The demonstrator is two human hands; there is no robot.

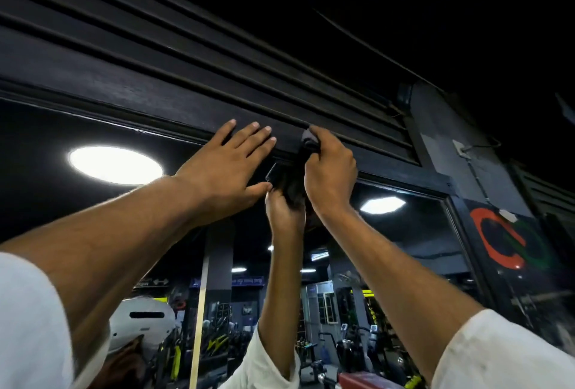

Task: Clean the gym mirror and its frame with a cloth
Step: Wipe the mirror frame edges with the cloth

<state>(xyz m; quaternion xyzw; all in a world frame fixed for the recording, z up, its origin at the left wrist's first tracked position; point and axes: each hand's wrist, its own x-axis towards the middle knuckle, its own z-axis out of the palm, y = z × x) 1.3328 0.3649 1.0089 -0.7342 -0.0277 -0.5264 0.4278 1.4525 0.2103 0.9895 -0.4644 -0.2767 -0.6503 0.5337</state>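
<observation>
Risk I see: cloth (307, 143) bunched small in right hand (329, 170), could slip free on overhead reach or skip frame (155, 99) edge. Right fingers curl tight round cloth. Left hand (230, 158) flat, fingers straight, braced on frame, holding nothing. Cloth dark, wadded, pressed on top rail just above mirror (404, 233).

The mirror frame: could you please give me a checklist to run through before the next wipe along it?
1. Cloth held firmly: ok, the right hand grips it.
2. Cloth touching the frame: ok, pressed against the top rail.
3. Left hand bracing: ok, flat on the frame with straight fingers, beside the cloth.
4. Dust left on the frame: cannot tell, too dark.
5. Mirror glass free of smears: cannot tell, reflections cover it.
</observation>
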